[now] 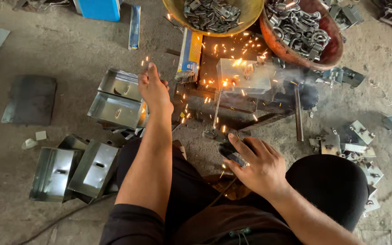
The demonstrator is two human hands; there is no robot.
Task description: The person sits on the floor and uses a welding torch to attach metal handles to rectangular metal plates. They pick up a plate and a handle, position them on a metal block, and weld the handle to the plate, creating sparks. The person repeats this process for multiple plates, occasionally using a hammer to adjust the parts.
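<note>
Nearby: right hand point(257, 165) grips electrode holder point(232, 153); left hand point(153, 88) clenched over metal boxes point(116, 102); sparks point(232, 63) between.

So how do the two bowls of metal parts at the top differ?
The yellow bowl sits left of the orange-red bowl and looks cleaner; the orange-red one's rim looks worn and darker. The yellow bowl holds flatter, dull grey pieces; the orange-red bowl holds shinier, rounded shackle-like fittings. Both are round, cut off by the top edge of the picture, and heaped with small metal parts beyond the flying sparks.
</note>
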